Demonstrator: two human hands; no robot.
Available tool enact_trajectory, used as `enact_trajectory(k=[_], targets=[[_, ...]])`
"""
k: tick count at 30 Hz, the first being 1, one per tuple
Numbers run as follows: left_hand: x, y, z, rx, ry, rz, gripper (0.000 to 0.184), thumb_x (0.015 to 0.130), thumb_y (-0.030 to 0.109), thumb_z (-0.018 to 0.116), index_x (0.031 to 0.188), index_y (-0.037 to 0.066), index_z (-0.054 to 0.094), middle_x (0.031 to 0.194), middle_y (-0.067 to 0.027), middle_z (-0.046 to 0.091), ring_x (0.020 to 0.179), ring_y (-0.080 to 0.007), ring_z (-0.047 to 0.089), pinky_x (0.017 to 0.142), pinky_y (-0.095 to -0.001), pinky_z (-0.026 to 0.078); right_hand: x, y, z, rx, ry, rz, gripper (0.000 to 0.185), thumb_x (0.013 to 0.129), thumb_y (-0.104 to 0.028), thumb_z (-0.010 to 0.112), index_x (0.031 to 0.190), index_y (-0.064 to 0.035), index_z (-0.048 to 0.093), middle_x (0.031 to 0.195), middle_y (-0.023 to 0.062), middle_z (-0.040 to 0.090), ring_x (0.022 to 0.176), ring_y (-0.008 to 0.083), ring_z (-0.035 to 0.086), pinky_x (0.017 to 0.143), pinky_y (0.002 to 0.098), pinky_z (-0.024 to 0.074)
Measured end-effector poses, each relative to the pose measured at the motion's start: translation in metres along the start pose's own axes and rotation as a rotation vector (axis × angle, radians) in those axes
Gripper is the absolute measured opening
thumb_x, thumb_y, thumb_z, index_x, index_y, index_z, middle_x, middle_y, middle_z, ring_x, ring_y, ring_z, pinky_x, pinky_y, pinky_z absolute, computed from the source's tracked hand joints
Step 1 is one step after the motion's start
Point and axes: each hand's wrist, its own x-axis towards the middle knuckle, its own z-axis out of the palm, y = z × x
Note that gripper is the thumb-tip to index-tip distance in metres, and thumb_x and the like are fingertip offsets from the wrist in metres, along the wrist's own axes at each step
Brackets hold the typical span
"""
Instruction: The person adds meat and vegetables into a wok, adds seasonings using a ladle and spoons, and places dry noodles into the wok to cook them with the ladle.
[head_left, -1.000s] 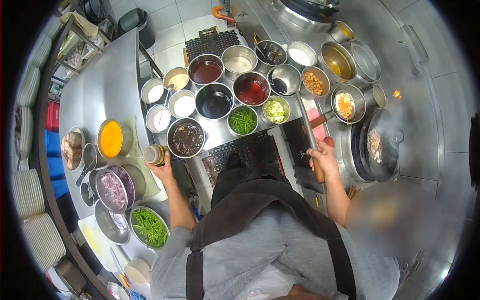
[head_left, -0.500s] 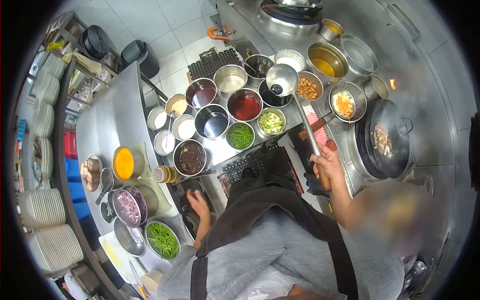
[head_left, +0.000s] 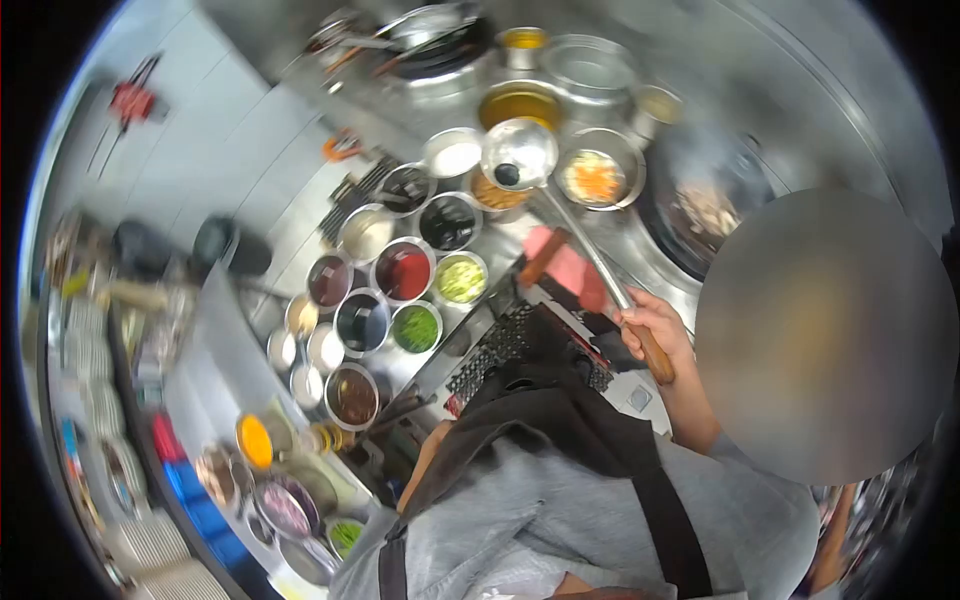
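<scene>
My right hand (head_left: 650, 325) is closed round the wooden handle of a long metal ladle (head_left: 520, 153). The ladle's bowl, with some dark liquid in it, hangs above the pot of fried cubes (head_left: 497, 192) and beside the golden liquid pot (head_left: 520, 104). To its right sits a strainer pot (head_left: 603, 168) with orange and pale pieces. A wok (head_left: 705, 205) holding pale meat pieces is further right, partly behind a blurred round patch. My left forearm shows low beside the apron, but the left hand itself is hidden.
Several pots of sauces, powders and chopped vegetables line the steel counter (head_left: 400, 366). On the left worktop (head_left: 215, 345) are an orange liquid pot (head_left: 255, 441), onions and a yellow-labelled bottle (head_left: 326, 437). Another wok (head_left: 437, 45) stands at the top. Part of another person's arm (head_left: 833, 540) shows lower right.
My left hand let go of the bottle, drew back and went out of sight. The ladle rose out of the dark pot and moved toward the golden liquid pot. The view has turned right.
</scene>
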Motion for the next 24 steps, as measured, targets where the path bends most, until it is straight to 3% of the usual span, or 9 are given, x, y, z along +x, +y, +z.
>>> enact_trajectory(k=[6,11,12,13,15,16,20,22,24], targets=[[0.068,0.024,-0.008,0.448,0.004,0.102,0.039,0.083,0.035,0.061,0.114,0.012,0.064,0.103,-0.0156,0.066,0.095,-0.0318,0.063,0.082,-0.0412,0.050,-0.064,-0.029,-0.057,-0.004,0.343,-0.220,0.062,0.083,-0.007,0.063,0.138,0.0059,0.039,0.086,0.0096,0.062,0.046,0.0133,0.052,0.036,0.0260,0.0398],[0.105,0.057,-0.029,0.658,0.023,0.232,0.036,0.081,0.031,0.062,0.111,0.012,0.067,0.111,-0.0177,0.067,0.105,-0.0348,0.064,0.090,-0.0433,0.050,-0.054,-0.038,-0.139,-0.580,0.695,-0.279,0.063,0.080,-0.007,0.063,0.139,0.0009,0.043,0.081,0.0127,0.064,0.053,0.0182,0.060,0.044,0.0318,0.0468],[0.102,0.066,-0.037,0.669,0.003,0.339,0.023,0.082,0.023,0.059,0.094,0.008,0.072,0.100,-0.0170,0.071,0.093,-0.0330,0.068,0.079,-0.0439,0.055,-0.049,-0.037,-0.152,-0.832,0.803,-0.259,0.061,0.080,-0.007,0.062,0.139,-0.0028,0.045,0.078,0.0162,0.065,0.060,0.0243,0.065,0.050,0.0378,0.0509],[0.090,0.081,-0.049,0.667,0.002,0.342,0.023,0.082,0.023,0.059,0.094,0.008,0.072,0.100,-0.0170,0.071,0.093,-0.0330,0.068,0.079,-0.0439,0.055,-0.045,-0.031,-0.170,-0.835,0.805,-0.262,0.061,0.080,-0.007,0.062,0.139,-0.0028,0.045,0.078,0.0162,0.065,0.060,0.0243,0.065,0.050,0.0378,0.0509],[0.068,0.113,-0.065,0.208,-0.040,0.265,0.022,0.083,0.011,0.053,0.097,0.007,0.070,0.090,-0.0134,0.070,0.076,-0.0266,0.069,0.062,-0.0410,0.055,-0.042,-0.017,-0.197,-1.557,1.020,-0.432,0.062,0.078,-0.006,0.058,0.139,-0.0054,0.046,0.090,0.0239,0.067,0.079,0.0393,0.067,0.072,0.0477,0.0528],[0.071,0.122,-0.066,0.002,-0.032,0.215,0.025,0.083,0.005,0.049,0.098,0.007,0.068,0.085,-0.0112,0.069,0.067,-0.0228,0.068,0.053,-0.0391,0.054,-0.047,-0.021,-0.184,-1.470,1.043,-0.383,0.060,0.076,-0.004,0.055,0.136,-0.0023,0.048,0.099,0.0284,0.065,0.097,0.0466,0.061,0.088,0.0513,0.0467],[0.089,0.115,-0.060,-0.292,-0.107,0.020,0.025,0.086,0.001,0.049,0.105,0.007,0.065,0.084,-0.0101,0.069,0.064,-0.0236,0.066,0.049,-0.0411,0.053,-0.035,0.010,-0.205,-1.561,1.182,-0.349,0.061,0.077,-0.005,0.055,0.137,-0.0020,0.047,0.098,0.0281,0.066,0.097,0.0448,0.062,0.087,0.0499,0.0474],[0.098,0.088,-0.059,-0.167,-0.154,0.264,0.024,0.086,0.001,0.051,0.105,0.007,0.064,0.084,-0.0103,0.068,0.064,-0.0235,0.066,0.049,-0.0410,0.053,-0.021,0.020,-0.211,-1.203,1.124,-0.369,0.063,0.079,-0.004,0.060,0.140,-0.0020,0.043,0.078,0.0197,0.065,0.060,0.0289,0.065,0.054,0.0403,0.0515],[0.078,0.076,-0.046,-0.354,-0.140,0.015,0.018,0.084,0.003,0.057,0.099,0.005,0.066,0.086,-0.0120,0.069,0.066,-0.0235,0.067,0.051,-0.0418,0.055,-0.018,0.017,-0.177,-0.837,1.060,-0.381,0.060,0.081,-0.005,0.061,0.138,0.0002,0.043,0.074,0.0144,0.062,0.053,0.0226,0.059,0.047,0.0355,0.0467]])
